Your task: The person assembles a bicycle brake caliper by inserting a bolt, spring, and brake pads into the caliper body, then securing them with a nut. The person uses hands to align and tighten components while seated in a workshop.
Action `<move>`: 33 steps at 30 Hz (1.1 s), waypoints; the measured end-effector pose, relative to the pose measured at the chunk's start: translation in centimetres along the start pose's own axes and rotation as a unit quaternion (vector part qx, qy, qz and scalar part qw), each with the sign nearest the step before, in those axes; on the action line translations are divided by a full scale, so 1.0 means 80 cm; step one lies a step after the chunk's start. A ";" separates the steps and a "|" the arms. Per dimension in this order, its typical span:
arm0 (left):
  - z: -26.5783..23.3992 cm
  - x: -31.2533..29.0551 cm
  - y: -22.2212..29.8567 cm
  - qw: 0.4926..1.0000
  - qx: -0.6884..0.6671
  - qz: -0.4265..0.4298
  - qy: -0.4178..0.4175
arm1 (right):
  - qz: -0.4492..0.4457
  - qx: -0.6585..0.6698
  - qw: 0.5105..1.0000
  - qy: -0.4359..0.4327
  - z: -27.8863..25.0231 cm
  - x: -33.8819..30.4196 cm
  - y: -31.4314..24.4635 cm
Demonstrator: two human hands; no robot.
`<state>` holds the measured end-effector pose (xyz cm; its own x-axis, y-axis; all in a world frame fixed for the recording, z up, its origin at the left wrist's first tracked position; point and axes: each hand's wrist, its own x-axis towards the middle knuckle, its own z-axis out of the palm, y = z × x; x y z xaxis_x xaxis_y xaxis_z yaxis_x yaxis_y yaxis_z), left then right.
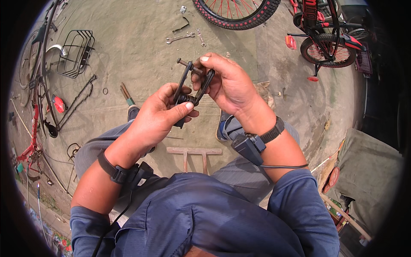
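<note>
My left hand (153, 115) is wrapped round the base of a black U-shaped metal bracket (183, 81), with the thumb lying over a ribbed part that looks like a coil spring. The bracket's two arms point away from me. A rusty bolt (183, 63) passes through the end of the left arm, its head sticking out on the left. The fingers of my right hand (231, 85) are closed at the bolt's other end, beside the bracket's right arm. They hide part of the bolt and whatever else may be between them.
Two spanners (180, 38) lie beyond my hands. At the left are a black wire basket (76, 53), a chain (77, 103) and a red bicycle frame (33, 132). A red-and-black bicycle (327, 47) is at the far right. A wooden stool (195, 150) is between my legs.
</note>
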<state>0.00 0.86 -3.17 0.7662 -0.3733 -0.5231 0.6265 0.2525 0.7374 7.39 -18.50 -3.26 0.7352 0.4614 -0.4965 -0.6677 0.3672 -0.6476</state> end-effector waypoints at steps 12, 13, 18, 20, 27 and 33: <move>-0.004 -0.001 -0.002 0.998 0.029 0.054 0.020 | -0.035 -0.045 0.998 0.040 -0.008 0.002 0.002; -0.004 -0.002 -0.002 0.997 0.041 0.062 0.027 | -0.039 -0.051 0.997 0.043 -0.008 0.001 0.002; -0.004 -0.003 -0.003 0.993 0.047 0.100 0.041 | -0.028 -0.055 0.998 0.012 -0.010 -0.005 0.001; -0.006 -0.003 -0.003 0.992 0.050 0.110 0.042 | -0.029 -0.056 0.998 -0.006 -0.010 -0.007 0.000; -0.005 -0.004 -0.007 0.985 0.067 0.147 0.061 | -0.028 -0.044 0.998 -0.027 -0.005 -0.014 -0.001; -0.007 -0.004 -0.006 0.986 0.054 0.138 0.071 | -0.003 -0.034 0.999 -0.036 -0.005 -0.016 -0.004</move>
<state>-0.43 1.36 -3.59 0.9228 -0.1723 -0.3446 0.3777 0.2284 0.8973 6.71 -19.53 -2.65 0.7275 0.5170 -0.4510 -0.6518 0.3155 -0.6897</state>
